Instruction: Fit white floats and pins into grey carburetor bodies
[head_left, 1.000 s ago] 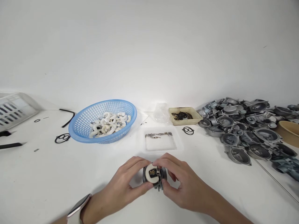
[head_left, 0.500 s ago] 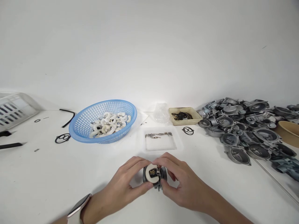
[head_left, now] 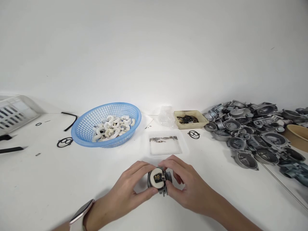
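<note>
A grey metal carburetor body (head_left: 163, 190) is held low over the white table, its open side facing up. In it lies a white C-shaped float (head_left: 154, 181) around two small brass parts. My left hand (head_left: 130, 189) grips the body's left side between thumb and fingers. From the right, my right hand (head_left: 190, 189) has thumb and index finger on the body near the metal piece at the float's open end. Whether a small pin is between those fingertips cannot be made out.
Beyond the hands is a clear tray (head_left: 166, 149) of small metal pins. A blue basket (head_left: 83, 138) of white floats stands left. Right are a cream box (head_left: 192, 126) of black gaskets and piled metal bodies (head_left: 245, 159). Two black-handled knives (head_left: 11, 150) lie far left.
My right index finger and thumb have shifted slightly on the carburetor body, showing more of its right side. My left hand keeps its grip.
</note>
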Action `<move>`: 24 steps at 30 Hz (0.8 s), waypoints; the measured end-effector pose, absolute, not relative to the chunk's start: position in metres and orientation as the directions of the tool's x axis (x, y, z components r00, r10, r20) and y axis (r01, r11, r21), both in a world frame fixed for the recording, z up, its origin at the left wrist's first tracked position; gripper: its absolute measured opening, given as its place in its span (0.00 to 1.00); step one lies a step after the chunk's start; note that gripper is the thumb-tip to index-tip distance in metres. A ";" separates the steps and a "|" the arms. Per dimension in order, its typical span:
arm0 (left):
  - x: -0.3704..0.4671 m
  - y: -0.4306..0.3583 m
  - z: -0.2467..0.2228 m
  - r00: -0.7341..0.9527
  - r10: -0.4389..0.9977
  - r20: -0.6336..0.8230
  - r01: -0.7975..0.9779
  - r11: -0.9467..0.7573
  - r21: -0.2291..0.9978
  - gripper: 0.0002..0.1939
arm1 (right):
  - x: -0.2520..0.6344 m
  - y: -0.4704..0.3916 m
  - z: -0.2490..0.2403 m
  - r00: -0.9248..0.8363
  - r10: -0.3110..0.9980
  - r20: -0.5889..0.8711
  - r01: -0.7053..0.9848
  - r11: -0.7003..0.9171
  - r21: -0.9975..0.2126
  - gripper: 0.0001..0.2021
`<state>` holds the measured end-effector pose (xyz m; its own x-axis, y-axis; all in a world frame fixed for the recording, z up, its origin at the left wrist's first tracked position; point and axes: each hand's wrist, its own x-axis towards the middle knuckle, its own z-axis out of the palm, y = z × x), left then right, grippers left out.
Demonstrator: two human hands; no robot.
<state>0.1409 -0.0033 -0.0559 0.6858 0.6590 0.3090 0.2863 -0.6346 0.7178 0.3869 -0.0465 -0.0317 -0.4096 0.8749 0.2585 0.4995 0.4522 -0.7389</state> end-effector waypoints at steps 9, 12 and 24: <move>0.140 -0.003 -0.054 0.692 0.658 0.296 0.299 -0.634 0.713 0.22 | 0.386 -0.048 -0.028 -0.422 0.868 0.262 0.499 0.464 -0.732 0.27; 0.140 -0.004 -0.055 0.690 0.660 0.296 0.304 -0.636 0.709 0.22 | 0.386 -0.048 -0.027 -0.428 0.865 0.261 0.506 0.468 -0.725 0.27; 0.139 -0.003 -0.059 0.695 0.651 0.304 0.301 -0.648 0.700 0.22 | 0.387 -0.049 -0.029 -0.454 0.855 0.249 0.510 0.479 -0.715 0.27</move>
<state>0.1390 -0.0032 -0.0592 0.6953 0.6512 0.3043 0.3006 -0.6480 0.6998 0.3871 -0.0489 -0.0292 -0.4545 0.8553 0.2490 0.5099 0.4790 -0.7146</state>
